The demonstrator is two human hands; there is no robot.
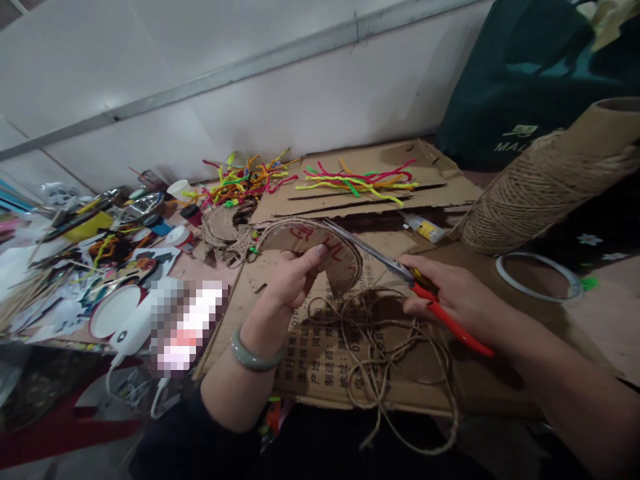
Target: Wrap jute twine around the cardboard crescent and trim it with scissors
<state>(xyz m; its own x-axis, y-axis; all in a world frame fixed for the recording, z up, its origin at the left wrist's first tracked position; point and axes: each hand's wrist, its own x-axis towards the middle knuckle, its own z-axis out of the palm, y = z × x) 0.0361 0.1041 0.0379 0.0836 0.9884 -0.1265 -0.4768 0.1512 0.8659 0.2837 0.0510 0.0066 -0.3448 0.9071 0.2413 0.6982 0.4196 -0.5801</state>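
My left hand (299,275) is closed on a curved cardboard piece (345,270) with red marks on its face and twine along its rim. In my right hand (445,290) are scissors (430,303) with red and yellow handles. Their long metal blades reach up and left to the cardboard piece's upper rim; I cannot tell whether they touch it. Loose loops of twine (383,373) hang below the piece, over a printed cardboard sheet (295,370) and past its front edge. A braided twine star (244,243) lies just left of the piece.
A big twine spool (520,190) leans at the right, near a grey ring (537,293) and a dark green bag (500,100). A small glue bottle (425,229) lies behind the scissors. Coloured fuzzy stems (360,180) rest at the back. A power bank (140,320), paint jars and clutter fill the left.
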